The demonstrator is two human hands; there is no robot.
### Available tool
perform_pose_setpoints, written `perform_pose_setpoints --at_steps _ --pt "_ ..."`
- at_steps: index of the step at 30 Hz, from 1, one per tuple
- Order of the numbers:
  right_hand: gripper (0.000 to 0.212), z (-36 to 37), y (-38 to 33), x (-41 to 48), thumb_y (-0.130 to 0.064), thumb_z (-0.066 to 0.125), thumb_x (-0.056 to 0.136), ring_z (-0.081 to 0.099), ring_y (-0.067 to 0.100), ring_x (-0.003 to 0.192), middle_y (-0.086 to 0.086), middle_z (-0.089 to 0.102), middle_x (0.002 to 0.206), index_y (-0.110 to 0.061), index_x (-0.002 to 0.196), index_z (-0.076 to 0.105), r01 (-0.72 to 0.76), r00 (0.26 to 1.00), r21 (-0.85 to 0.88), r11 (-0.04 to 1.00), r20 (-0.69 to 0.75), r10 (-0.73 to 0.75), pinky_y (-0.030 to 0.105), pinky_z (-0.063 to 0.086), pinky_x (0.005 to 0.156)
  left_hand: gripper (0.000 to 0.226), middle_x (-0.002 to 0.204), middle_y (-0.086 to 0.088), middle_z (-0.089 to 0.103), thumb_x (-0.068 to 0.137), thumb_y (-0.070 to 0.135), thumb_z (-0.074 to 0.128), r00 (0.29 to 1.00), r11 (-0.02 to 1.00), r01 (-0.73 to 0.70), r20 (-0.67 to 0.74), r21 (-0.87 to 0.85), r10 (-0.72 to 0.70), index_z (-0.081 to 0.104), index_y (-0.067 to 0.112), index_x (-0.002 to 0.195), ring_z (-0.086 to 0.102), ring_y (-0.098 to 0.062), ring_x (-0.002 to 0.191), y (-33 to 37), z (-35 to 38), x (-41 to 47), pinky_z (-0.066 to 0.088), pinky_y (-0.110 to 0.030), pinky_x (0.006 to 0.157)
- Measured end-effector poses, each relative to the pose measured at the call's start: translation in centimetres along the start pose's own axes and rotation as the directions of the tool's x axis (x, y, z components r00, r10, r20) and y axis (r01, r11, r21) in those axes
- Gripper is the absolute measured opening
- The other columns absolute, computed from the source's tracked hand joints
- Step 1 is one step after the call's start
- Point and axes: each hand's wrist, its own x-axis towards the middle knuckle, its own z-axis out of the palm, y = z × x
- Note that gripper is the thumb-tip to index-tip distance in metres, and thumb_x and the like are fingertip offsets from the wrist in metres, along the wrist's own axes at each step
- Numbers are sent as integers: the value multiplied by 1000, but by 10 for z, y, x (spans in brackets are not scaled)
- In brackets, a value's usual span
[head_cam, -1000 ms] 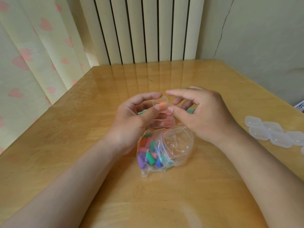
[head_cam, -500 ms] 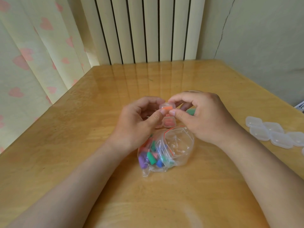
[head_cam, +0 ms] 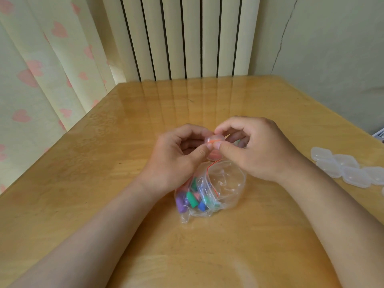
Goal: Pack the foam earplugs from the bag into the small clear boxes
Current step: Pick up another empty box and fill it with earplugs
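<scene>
A person's left hand [head_cam: 176,154] and right hand [head_cam: 257,150] together pinch a small clear box [head_cam: 214,140] holding an orange earplug, just above the open bag [head_cam: 226,181] on the worktop [head_cam: 104,183], where many coloured earplugs [head_cam: 191,199] lie unpacked and a cluster of boxes [head_cam: 342,169] looks unfilled, suggesting early progress.

A glossy wooden table [head_cam: 99,196] stands against a cream ribbed radiator [head_cam: 187,38], with a curtain [head_cam: 41,80] printed in pink hearts at left and a cracked wall [head_cam: 332,50] at right.
</scene>
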Motion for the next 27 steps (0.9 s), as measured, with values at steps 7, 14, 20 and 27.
perform_pose_setpoints --at_steps 7,14,20,27 --pt "10 -14 12 4 -32 82 81 73 10 74 -6 76 78 -26 82 75 -166 986 -70 984 10 167 39 61 76 32 102 -5 72 88 -7 67 999 995 45 -31 85 -42 68 21 104 72 -23 91 -1 0 1 60 -41 83" --pt "8 -16 17 2 -30 80 85 66 8 77 -11 65 84 -23 84 76 -146 988 -355 923 4 157 36 57 75 25 82 -2 70 79 11 55 999 970 3 -32 244 5 68 27 94 69 -28 79 -2 0 -1 59 -41 78" --pt "9 -13 19 3 -15 72 87 62 9 77 -13 64 86 -20 82 77 -126 982 -446 886 68 174 34 56 75 25 80 -1 70 81 3 57 1000 959 -12 -24 283 20 70 20 92 68 -27 76 -4 -1 0 58 -35 73" --pt "10 -12 19 4 -11 69 87 66 16 82 -1 71 91 -16 82 76 -140 978 -465 874 73 196 37 57 76 25 79 -1 70 84 -3 61 1000 950 -21 15 311 17 71 17 94 69 -26 77 -5 -2 -1 59 -37 73"
